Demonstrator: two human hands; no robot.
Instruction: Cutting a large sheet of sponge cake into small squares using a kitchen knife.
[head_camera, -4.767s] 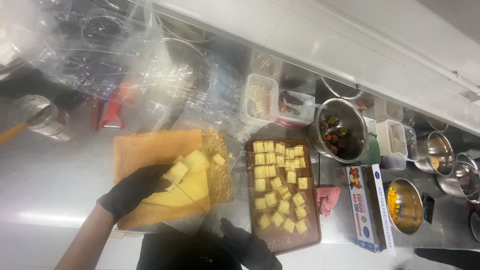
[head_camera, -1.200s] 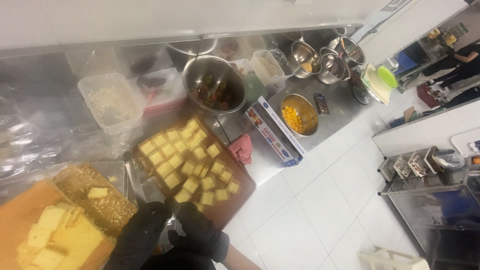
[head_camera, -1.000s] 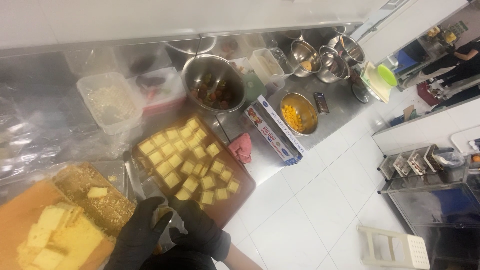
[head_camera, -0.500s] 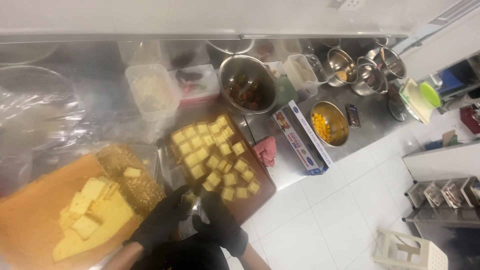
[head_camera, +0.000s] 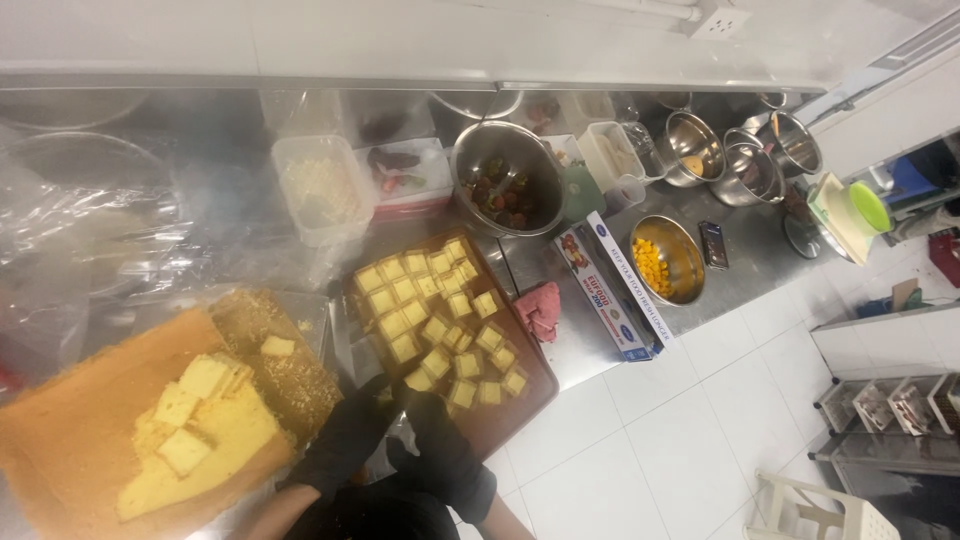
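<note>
My left hand (head_camera: 347, 437) and my right hand (head_camera: 438, 450), both in black gloves, are pressed close together at the bottom of the view. They hover at the near edge of a brown tray (head_camera: 505, 418) covered with several yellow cake squares (head_camera: 437, 330). Something pale shows between the hands, too blurred to name. To their left lies a large sponge cake slab (head_camera: 90, 440) with cut yellow pieces (head_camera: 200, 415) on top and a strip of brown crust trimmings (head_camera: 285, 365) beside it.
Behind the tray stand a metal bowl of dark fruit (head_camera: 505, 190), a clear plastic tub (head_camera: 320, 185), a bowl of orange-yellow pieces (head_camera: 660, 260), a cling-film box (head_camera: 615, 290) and a pink cloth (head_camera: 540, 310). Crumpled plastic film (head_camera: 90, 240) covers the left. White tiled floor and a plastic stool (head_camera: 810, 510) are at the right.
The view has swung left and pulled back, bringing the sponge slab further into view. My hands left the sponge and came together by the tray's near edge, where they have stayed.
</note>
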